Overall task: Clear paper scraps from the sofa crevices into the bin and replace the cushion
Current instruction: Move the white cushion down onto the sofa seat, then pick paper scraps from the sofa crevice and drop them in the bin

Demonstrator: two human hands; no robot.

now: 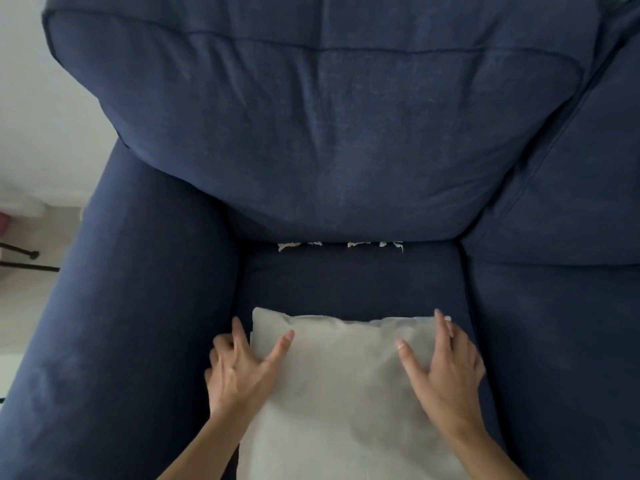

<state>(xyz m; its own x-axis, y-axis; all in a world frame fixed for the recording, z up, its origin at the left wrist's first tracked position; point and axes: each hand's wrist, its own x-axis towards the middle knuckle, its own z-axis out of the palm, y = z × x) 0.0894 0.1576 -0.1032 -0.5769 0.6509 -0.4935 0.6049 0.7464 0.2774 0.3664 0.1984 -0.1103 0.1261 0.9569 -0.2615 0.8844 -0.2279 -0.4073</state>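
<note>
A light grey cushion (341, 386) lies on the seat of the dark blue sofa (346, 278), near its front edge. My left hand (242, 368) grips the cushion's left side, thumb on top and fingers curled at the edge. On the cushion's right side, my right hand (446, 365) grips the same way, thumb on top and fingers at the edge. Several white paper scraps (341, 244) poke out of the crevice between the seat and the back cushion (329, 133). No bin is in view.
The sofa's left armrest (131, 306) runs down the left side. A second seat and back cushion (561, 220) adjoin on the right. Pale floor and thin black legs (27, 261) of some object show at the far left.
</note>
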